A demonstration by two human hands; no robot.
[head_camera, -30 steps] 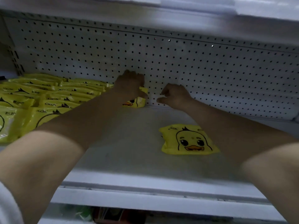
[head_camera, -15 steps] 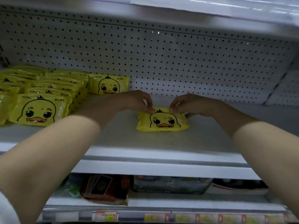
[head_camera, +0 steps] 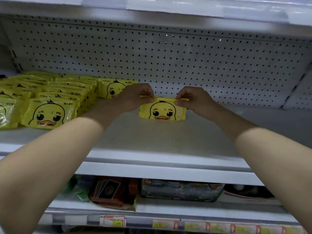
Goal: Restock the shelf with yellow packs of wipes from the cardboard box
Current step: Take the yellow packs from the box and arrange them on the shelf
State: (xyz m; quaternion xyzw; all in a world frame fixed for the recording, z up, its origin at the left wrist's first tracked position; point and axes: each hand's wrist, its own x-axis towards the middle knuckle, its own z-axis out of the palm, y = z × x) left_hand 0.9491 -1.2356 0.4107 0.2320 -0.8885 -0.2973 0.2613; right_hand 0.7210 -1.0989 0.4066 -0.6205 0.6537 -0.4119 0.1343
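A: Pack orientation?
B: Yellow pack (head_camera: 163,110) upright on shelf (head_camera: 152,137), long axis running left hand (head_camera: 135,97) to right hand (head_camera: 194,98), duck face toward camera.
A: Fingers (head_camera: 183,96)?
B: Both hands pinch its top corners; pack sits just below them.

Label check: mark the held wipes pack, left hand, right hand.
held wipes pack (head_camera: 163,112): head view, duck face on its front.
left hand (head_camera: 135,97): head view, back of hand.
right hand (head_camera: 195,100): head view, back of hand.
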